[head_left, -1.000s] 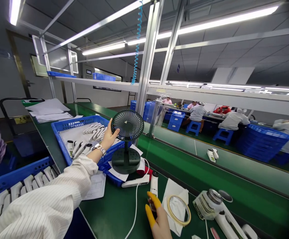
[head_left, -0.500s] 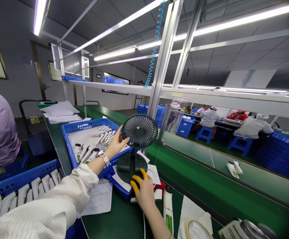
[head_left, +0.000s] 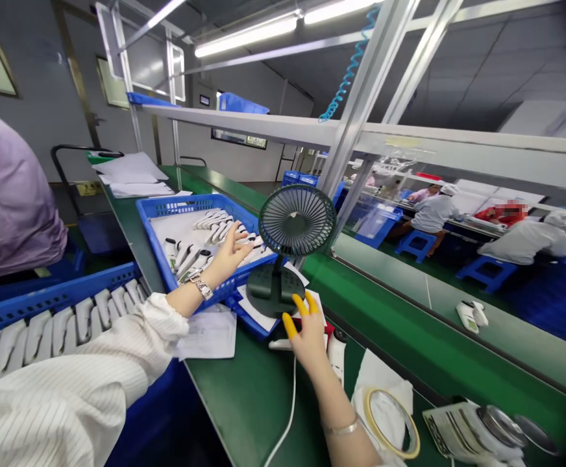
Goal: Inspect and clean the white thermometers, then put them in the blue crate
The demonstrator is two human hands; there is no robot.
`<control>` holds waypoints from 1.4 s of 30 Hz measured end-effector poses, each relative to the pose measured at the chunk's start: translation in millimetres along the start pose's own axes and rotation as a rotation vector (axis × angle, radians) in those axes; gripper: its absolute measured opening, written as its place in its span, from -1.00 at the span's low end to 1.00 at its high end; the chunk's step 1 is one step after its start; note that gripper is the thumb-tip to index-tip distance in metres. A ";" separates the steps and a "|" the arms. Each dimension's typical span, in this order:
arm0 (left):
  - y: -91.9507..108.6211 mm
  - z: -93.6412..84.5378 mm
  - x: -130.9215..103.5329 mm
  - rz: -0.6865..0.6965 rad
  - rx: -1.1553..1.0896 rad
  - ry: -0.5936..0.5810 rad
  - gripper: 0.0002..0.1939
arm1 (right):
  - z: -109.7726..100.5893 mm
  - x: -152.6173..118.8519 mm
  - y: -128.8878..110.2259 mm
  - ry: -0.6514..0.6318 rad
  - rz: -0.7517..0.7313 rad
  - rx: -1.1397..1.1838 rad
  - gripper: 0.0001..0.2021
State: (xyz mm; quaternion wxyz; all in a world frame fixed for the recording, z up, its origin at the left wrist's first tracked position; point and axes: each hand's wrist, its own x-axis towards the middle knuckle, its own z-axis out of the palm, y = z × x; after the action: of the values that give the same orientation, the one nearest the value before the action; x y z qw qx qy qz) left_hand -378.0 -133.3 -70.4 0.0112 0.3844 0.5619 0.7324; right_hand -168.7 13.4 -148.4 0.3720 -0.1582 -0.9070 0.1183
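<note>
A small dark desk fan [head_left: 296,220] stands upright on its round base [head_left: 270,293], over papers and a blue container edge. My left hand [head_left: 227,258] is just left of the fan head, fingers apart and holding nothing, above a blue basket [head_left: 159,259] of white handheld devices [head_left: 217,224]. My right hand [head_left: 308,332], with yellow covers on several fingertips, is at the front right of the fan base. Its fingers are spread, and contact with the base is hard to tell. A white cable [head_left: 290,408] runs down the bench below it.
Another blue basket [head_left: 102,279] at left holds a row of white devices. A tape roll [head_left: 390,421], a lidded jar [head_left: 478,425] and a white device [head_left: 336,357] lie at right. A metal post [head_left: 356,123] rises behind the fan. A person in lilac [head_left: 13,194] sits at left.
My left hand has come off the fan head and moved slightly left with its fingers apart. My right hand stays by the fan base. The camera view has tilted downward.
</note>
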 end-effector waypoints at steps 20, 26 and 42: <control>-57.1 -2.7 -439.6 -0.271 0.211 -0.267 -0.80 | -94.1 -212.6 -17.4 -0.210 0.168 -0.326 -0.40; -62.7 -16.1 -445.6 -0.222 0.254 -0.421 -0.79 | -105.9 -225.1 -35.5 -0.394 0.090 -0.440 -0.33; -42.7 12.0 -374.8 -0.285 -0.004 -0.430 -0.62 | -60.2 -207.1 -73.5 -0.342 0.024 -0.359 -0.65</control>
State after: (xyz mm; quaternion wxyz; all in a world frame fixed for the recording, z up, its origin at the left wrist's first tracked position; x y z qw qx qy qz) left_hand -124.9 -275.8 -311.3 0.2344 0.4480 0.5938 0.6259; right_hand -1.0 -126.2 -214.2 0.1776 -0.2099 -0.9613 -0.0152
